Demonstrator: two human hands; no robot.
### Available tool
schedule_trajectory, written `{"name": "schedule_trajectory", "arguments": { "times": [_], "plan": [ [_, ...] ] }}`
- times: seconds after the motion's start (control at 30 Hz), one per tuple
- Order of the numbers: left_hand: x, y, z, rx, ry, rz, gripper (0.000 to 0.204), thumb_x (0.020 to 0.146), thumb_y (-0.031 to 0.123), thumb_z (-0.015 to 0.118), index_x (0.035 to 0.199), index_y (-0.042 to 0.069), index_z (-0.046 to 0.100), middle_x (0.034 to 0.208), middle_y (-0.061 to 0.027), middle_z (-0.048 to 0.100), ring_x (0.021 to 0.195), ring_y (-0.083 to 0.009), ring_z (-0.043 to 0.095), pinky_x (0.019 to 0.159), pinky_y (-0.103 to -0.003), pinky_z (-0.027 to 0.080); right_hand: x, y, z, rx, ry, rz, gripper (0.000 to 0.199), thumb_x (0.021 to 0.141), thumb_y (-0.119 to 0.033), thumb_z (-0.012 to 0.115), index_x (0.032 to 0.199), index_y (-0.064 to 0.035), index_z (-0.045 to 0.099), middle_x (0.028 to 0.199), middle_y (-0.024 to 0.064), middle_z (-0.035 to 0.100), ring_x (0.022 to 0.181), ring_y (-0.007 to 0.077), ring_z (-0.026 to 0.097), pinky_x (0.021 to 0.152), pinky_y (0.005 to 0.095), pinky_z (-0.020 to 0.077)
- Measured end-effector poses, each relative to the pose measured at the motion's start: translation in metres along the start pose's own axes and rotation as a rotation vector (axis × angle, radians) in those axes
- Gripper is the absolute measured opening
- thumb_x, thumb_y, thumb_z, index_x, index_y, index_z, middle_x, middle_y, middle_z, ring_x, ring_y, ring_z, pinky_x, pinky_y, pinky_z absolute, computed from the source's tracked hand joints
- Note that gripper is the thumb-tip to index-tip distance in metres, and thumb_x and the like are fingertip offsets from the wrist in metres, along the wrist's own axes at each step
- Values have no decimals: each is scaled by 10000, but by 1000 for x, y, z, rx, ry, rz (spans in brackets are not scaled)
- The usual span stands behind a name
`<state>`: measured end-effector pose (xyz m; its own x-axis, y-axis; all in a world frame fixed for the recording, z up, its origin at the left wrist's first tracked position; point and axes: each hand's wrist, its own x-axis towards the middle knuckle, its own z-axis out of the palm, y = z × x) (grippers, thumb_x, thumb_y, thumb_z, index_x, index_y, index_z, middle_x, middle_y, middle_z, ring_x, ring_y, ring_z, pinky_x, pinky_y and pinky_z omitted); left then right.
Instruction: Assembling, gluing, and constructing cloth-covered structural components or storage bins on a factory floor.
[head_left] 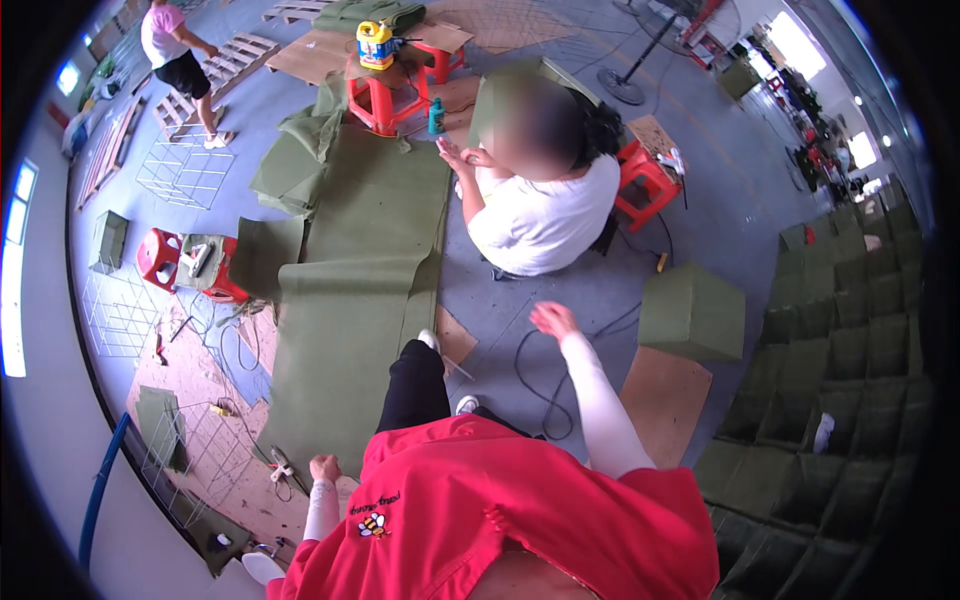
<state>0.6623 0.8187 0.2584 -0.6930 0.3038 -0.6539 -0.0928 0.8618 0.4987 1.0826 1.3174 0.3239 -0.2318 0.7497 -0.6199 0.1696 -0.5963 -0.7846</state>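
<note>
My right hand (pixel 553 320) reaches forward in the air with its fingers apart and nothing in it. Below it, a dark cable (pixel 548 398) loops over the grey floor, and a green fabric-covered box (pixel 690 312) stands to its right. Low at my left side hangs my left hand (pixel 325 467), its fingers curled in and nothing showing in them. It is near the front end of a long green fabric sheet (pixel 350 370) spread on the floor. One of my feet, in a white shoe (pixel 429 340), is at the sheet's right edge.
A person in white (pixel 545 225) sits ahead, hands together; another person (pixel 180 50) stands far left. Red stools (pixel 645 185), wire frames (pixel 185 172) and pallets (pixel 235 65) stand around. Rows of green boxes (pixel 850 350) fill the right side. A brown board (pixel 665 400) lies nearby.
</note>
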Motion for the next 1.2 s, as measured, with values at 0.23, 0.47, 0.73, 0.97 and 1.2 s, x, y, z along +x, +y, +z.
{"name": "schedule_trajectory", "arguments": {
  "times": [0.23,0.47,0.73,0.97,1.2],
  "plan": [
    [71,8,58,5,-9,-212,230,642,182,565,627,-46,536,562,-93,555,482,-188,538,467,-345,450,154,-89,204,-144,-363,-26,181,860,-165,505,973,-32,554,824,58,623,714,131,622,544,234,487],
    [161,273,27,-188,-46,12,138,658,107,521,605,-20,518,506,-68,509,398,-145,484,382,-279,399,243,-111,221,-380,-415,237,204,847,-196,520,983,-47,547,851,67,625,725,149,623,574,257,483],
    [193,406,-1,-345,133,196,135,683,108,515,638,-19,524,492,-49,482,423,-120,461,423,-246,396,319,-149,233,-361,-236,304,190,844,-217,529,967,-74,554,798,33,628,678,139,630,544,264,483],
    [148,270,61,-302,50,69,174,683,142,508,617,-17,530,488,-59,487,424,-128,459,392,-265,375,424,-180,280,-298,-295,337,188,846,-209,524,976,-73,529,768,50,626,650,158,630,526,277,481],
    [160,274,110,-267,-151,-482,198,727,158,548,629,-14,562,520,-82,531,461,-129,497,412,-281,414,593,-241,293,-10,-203,287,151,834,-172,531,925,-51,526,810,91,629,712,210,639,550,296,496]
  ]
}}
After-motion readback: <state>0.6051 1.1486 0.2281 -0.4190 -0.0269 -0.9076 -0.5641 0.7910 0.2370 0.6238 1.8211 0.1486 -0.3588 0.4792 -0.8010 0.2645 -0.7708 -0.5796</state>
